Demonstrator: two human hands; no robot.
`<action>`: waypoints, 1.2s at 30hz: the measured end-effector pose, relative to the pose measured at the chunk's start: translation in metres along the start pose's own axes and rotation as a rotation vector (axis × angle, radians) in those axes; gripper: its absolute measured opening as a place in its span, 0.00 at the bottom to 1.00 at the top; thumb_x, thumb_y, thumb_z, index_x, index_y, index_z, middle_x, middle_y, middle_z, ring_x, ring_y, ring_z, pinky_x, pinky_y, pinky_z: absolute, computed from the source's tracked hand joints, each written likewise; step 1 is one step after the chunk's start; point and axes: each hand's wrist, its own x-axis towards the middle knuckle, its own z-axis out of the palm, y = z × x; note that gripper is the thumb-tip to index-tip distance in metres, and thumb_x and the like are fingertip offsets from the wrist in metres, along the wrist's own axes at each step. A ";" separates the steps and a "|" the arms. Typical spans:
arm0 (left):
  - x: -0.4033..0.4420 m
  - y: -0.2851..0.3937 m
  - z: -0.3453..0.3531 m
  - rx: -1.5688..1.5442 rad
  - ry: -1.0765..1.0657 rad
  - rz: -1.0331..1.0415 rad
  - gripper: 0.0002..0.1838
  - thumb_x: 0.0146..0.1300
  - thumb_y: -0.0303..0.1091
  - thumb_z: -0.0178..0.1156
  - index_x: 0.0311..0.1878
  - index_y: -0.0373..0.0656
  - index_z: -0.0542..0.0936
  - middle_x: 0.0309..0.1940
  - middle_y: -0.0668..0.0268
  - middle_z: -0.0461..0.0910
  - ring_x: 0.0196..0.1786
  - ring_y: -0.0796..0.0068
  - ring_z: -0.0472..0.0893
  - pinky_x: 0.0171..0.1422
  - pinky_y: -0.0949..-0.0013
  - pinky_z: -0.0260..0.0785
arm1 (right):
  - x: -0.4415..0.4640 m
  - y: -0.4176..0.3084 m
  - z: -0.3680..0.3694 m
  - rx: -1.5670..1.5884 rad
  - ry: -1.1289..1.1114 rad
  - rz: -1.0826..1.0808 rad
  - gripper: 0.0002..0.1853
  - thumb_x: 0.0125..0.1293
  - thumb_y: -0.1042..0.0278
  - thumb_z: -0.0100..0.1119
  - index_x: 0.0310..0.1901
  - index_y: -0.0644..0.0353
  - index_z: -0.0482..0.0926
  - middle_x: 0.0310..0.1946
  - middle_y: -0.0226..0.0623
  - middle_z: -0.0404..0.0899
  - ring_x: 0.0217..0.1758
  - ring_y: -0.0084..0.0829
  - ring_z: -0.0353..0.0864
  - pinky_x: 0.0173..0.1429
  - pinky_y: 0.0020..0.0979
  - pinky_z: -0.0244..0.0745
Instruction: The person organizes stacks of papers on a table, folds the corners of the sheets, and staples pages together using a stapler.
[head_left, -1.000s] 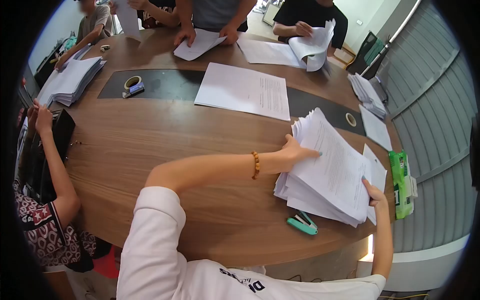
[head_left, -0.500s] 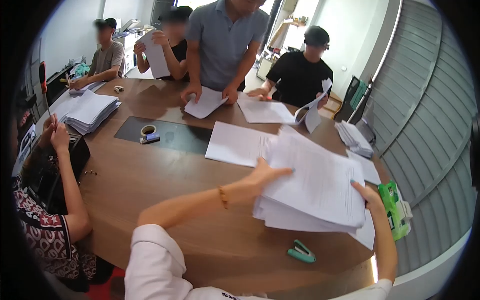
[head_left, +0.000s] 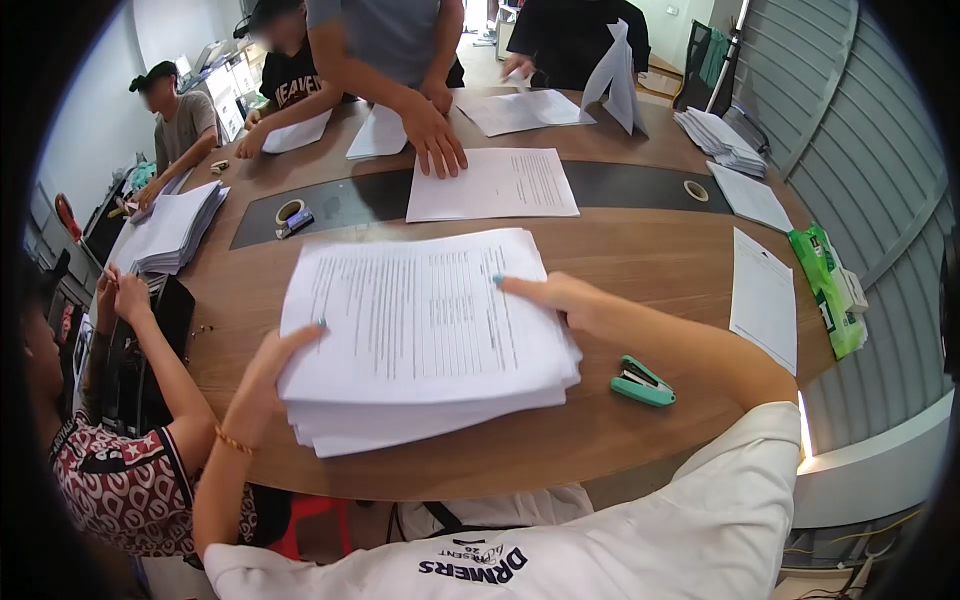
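Note:
A thick stack of printed paper [head_left: 410,320] is between my two hands at the near side of the table. My left hand [head_left: 268,370] grips its left edge, thumb on top and the other fingers hidden beneath. On the right edge, my right hand [head_left: 565,300] holds it the same way, with the thumb lying over the print. The lower sheets jut out unevenly at the front. A green stapler [head_left: 642,382] lies to the right of the stack. Beyond the stack lies a printed sheet [head_left: 500,190], with a co-worker's hand [head_left: 435,140] on it.
Several people stand or sit around the wooden table [head_left: 640,260]. Tape rolls [head_left: 292,215] lie on its dark strip. Another paper stack [head_left: 175,230] sits at the left. On the right are a single sheet [head_left: 763,300], a green packet [head_left: 828,290] and more papers [head_left: 722,140].
The stack has moved left and turned in my hands, to the near middle of the table. A standing co-worker's hand has reached onto the sheet beyond it.

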 end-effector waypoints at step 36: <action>0.185 0.067 0.099 1.125 -0.549 0.387 0.20 0.64 0.44 0.46 0.52 0.41 0.75 0.52 0.53 0.73 0.52 0.54 0.74 0.58 0.65 0.63 | 0.027 -0.015 -0.101 -0.991 0.172 -1.069 0.18 0.60 0.59 0.55 0.48 0.59 0.73 0.49 0.44 0.73 0.52 0.45 0.71 0.53 0.42 0.67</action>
